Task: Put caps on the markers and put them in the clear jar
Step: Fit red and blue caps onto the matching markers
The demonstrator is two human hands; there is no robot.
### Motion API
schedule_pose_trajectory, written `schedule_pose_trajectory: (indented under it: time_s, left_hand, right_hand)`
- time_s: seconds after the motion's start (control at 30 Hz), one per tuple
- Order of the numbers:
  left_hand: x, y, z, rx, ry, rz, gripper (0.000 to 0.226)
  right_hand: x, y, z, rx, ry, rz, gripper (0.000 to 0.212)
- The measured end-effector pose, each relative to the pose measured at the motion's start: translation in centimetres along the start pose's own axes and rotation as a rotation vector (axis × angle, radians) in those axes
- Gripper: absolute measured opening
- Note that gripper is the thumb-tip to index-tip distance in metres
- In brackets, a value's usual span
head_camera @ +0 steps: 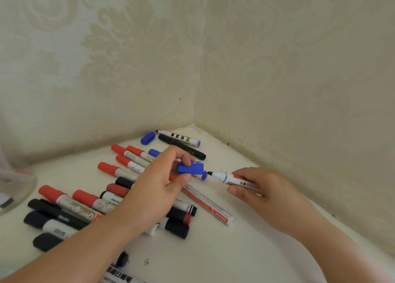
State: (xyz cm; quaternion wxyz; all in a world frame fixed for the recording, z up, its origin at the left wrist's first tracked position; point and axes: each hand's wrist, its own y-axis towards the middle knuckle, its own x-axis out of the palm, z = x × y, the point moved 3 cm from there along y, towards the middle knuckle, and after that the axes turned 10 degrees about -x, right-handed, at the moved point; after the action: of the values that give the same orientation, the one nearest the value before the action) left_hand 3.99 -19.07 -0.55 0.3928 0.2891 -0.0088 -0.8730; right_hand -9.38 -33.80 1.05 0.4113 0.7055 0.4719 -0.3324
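At the far left edge a clear glass jar [15, 184] is cut off by the frame and blurred; what lies inside cannot be made out. Right of it, a loose spread of capped markers [70, 205] covers the white tabletop [213, 252]: about six red caps and several black ones show, though the left forearm hides part of the pile, so no sure count. Two more markers are cut off at the near edge. The left hand [164, 175] pinches a blue plastic marker cap [190, 168] between thumb and curled fingers, its open end facing right. Just beyond it, apart from the cap, is the tip of an uncapped white blue-tipped marker [230, 178], whose barrel the right hand [263, 186] grips with fingers wrapped round it. Far behind, near the wall corner, lie a loose blue cap [148, 138], another uncapped white marker [181, 137] and a black marker [181, 146]. The tabletop to the near right lies bare up to the patterned wallpapered wall [299, 68].
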Motion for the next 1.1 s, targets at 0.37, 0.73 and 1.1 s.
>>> schedule_pose_trajectory:
  time_s: [0.37, 0.73, 1.1]
  left_hand:
    - [0.9, -0.6, 1.1, 0.152, 0.173, -0.107, 0.027]
    - [1.5, -1.0, 1.2, 0.420, 0.474, -0.044, 0.037]
    - [1.3, -1.0, 1.0, 0.509, 0.540, 0.004, 0.027]
  right_hand:
    - [0.4, 0.1, -1.0, -0.085, -0.044, 0.036, 0.027]
    - [-0.4, -0.6, -1.4, -0.070, 0.022, 0.123, 0.013]
    - [0.0, -0.6, -2.1, -0.003, 0.183, 0.041, 0.010]
